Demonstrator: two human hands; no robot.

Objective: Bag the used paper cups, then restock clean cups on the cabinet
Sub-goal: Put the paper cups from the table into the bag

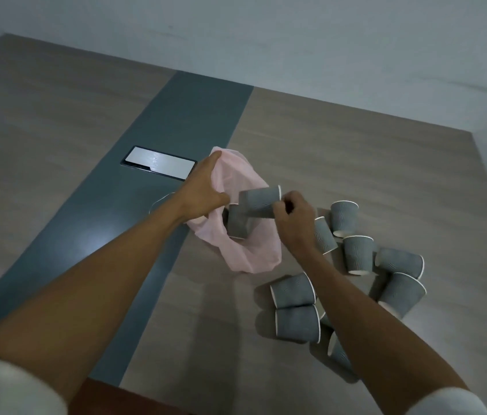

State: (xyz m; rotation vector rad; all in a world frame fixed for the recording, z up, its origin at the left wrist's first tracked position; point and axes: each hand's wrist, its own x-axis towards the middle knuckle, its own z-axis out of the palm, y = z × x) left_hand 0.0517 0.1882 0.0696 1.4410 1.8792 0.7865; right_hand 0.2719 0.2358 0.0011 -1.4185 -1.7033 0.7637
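Head cam: left hand (203, 187) pinches the pink bag (251, 253) open mid-tabletop, right hand (294, 218) grips a grey cup (258, 202) sideways at the bag's mouth. If the flimsy rim sags, that cup could bounce out. Its rim end sits under the fingertips (281, 208); loose cups (353, 253) crowd the right edge.
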